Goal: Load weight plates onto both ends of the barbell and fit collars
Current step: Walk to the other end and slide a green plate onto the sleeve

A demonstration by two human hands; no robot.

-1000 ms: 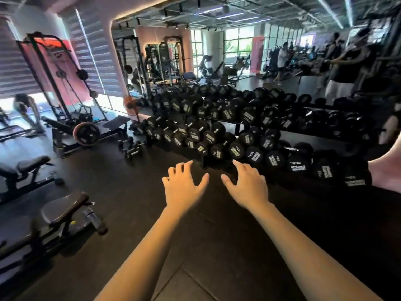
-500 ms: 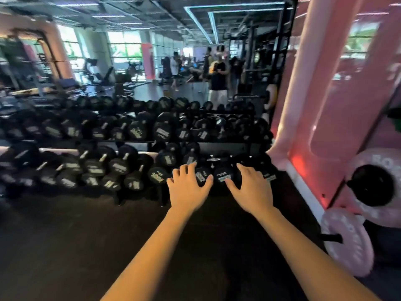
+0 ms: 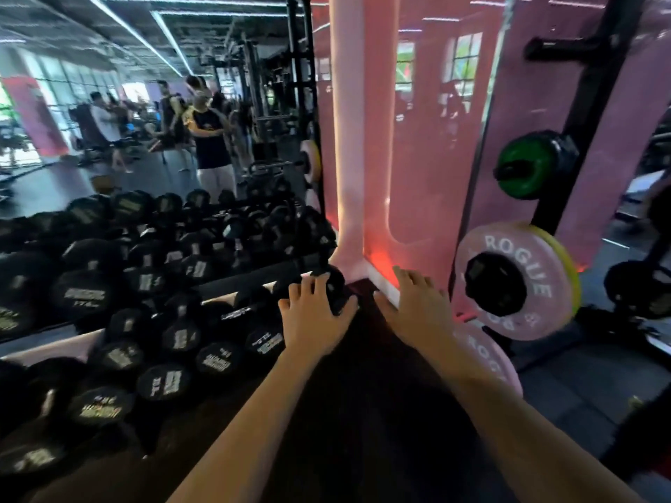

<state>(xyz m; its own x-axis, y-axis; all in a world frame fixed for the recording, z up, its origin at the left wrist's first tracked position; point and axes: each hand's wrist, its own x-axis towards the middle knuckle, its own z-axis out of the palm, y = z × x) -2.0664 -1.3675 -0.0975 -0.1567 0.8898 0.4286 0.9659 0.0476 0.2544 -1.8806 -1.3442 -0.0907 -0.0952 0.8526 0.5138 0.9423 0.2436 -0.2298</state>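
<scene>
A dumbbell rack [image 3: 232, 295] filled with black dumbbells [image 3: 165, 383] is seen at nine o'clock. At three o'clock, pink weight plates [image 3: 515, 281] are stored on rack pegs. The left hand [image 3: 314, 317] and right hand [image 3: 417, 310] are held out empty, fingers spread.

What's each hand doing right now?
Left hand: open, fingers spread, holding nothing.
Right hand: open, fingers spread, holding nothing.

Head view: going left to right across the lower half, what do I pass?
Dumbbell rack → left hand → right hand → pink ROGUE plate on the black plate rack upright.
</scene>
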